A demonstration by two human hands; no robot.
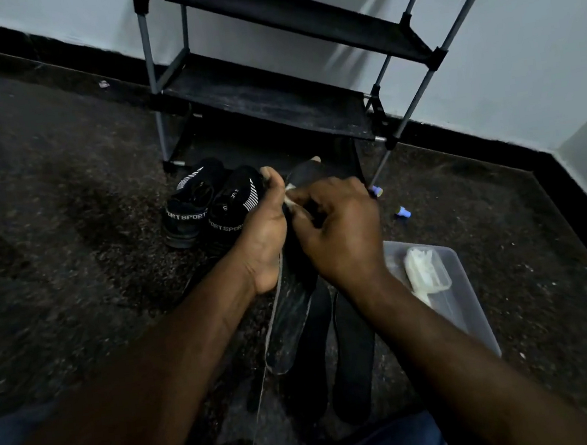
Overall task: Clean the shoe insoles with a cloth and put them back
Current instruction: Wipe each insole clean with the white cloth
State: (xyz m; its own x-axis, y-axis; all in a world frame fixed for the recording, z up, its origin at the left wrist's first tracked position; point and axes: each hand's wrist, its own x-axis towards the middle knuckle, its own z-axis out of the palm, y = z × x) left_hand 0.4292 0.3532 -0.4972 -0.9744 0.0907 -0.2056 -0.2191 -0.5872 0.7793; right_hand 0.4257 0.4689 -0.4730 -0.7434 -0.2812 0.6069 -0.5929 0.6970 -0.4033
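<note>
My left hand (267,233) grips a dark insole (289,319) held up lengthwise over the floor. On the upper part of that insole my right hand (340,227) pinches a small pale cloth (290,195). Two more dark insoles (353,359) lie on the floor beneath, side by side. A pair of black sport shoes (204,203) with white lettering stands just left of my left hand.
A black shoe rack (268,92) with grey poles stands against the wall behind the shoes. A clear plastic box (456,298) holding a pale cloth or packet (425,272) sits at my right. Two small blue-tipped objects (403,213) lie on the dark speckled floor.
</note>
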